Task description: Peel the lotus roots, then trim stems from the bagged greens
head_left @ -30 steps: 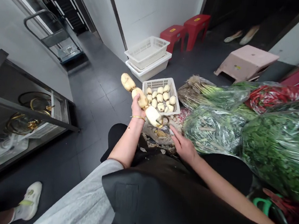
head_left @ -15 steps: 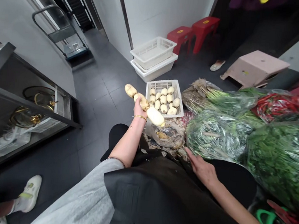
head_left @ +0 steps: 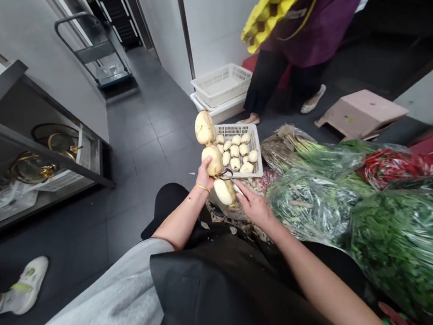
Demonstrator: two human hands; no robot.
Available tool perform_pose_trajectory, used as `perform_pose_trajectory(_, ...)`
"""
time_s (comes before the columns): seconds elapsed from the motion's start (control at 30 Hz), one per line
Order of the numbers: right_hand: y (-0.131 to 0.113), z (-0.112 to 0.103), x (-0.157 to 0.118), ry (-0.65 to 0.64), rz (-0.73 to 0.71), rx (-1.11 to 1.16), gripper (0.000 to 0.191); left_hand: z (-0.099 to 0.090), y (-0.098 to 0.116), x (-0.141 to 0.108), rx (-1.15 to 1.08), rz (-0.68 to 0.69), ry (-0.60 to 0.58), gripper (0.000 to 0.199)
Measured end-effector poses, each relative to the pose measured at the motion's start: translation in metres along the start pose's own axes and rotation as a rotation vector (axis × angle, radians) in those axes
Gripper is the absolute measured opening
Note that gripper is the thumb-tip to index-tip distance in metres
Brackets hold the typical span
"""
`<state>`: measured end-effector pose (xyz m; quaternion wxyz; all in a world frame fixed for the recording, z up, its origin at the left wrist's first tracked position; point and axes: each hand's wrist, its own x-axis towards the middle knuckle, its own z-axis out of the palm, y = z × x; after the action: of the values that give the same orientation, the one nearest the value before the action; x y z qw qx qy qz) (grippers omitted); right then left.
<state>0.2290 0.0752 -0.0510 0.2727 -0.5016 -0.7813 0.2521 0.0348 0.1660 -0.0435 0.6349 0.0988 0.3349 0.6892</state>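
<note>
My left hand [head_left: 205, 176] is closed around the middle of a lotus root [head_left: 211, 160], a chain of three pale segments held tilted over the floor. The lowest segment looks whiter and smoother than the upper two, which are yellowish with brown joints. My right hand [head_left: 254, 206] grips a peeler [head_left: 233, 180] whose metal head touches the root near the joint above the lowest segment. Most of its handle is hidden in my fingers. Just beyond the root is a white plastic basket [head_left: 258, 162] with several short lotus root pieces [head_left: 235, 150]. Peelings [head_left: 210, 213] lie below my hands.
Bagged leafy greens [head_left: 311, 204], scallions [head_left: 300, 148] and red peppers [head_left: 388, 164] lie to the right. Two white baskets [head_left: 221, 85] are stacked behind. A person in a purple apron [head_left: 318, 28] carries something yellow past a pink stool [head_left: 371, 112]. A metal shelf [head_left: 65, 153] stands left.
My right hand has come up from the peelings to the lotus root, with a peeler in it. The root has turned more upright. A person has walked in by the stacked baskets.
</note>
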Motion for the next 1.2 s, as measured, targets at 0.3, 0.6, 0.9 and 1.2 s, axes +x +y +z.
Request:
perform_pose_trajectory(0.3, 0.039, -0.009, -0.086, 0.020, 0.127, 0.088, 0.047, 0.007, 0.012, 0.011, -0.007, 0.086, -0.024, 0.043)
perform_pose_trajectory(0.6, 0.043, 0.014, -0.099, -0.054, 0.032, 0.108, 0.046, 0.007, 0.002, 0.002, 0.018, 0.001, -0.105, 0.046)
perform_pose_trajectory(0.9, -0.005, -0.029, -0.032, 0.114, -0.089, 0.035, 0.047, 0.024, 0.008, -0.004, 0.038, 0.022, -0.057, 0.051)
perform_pose_trajectory(1.2, 0.021, -0.005, -0.085, 0.007, 0.074, -0.231, 0.046, 0.028, 0.004, 0.012, 0.076, 0.169, 0.089, 0.044)
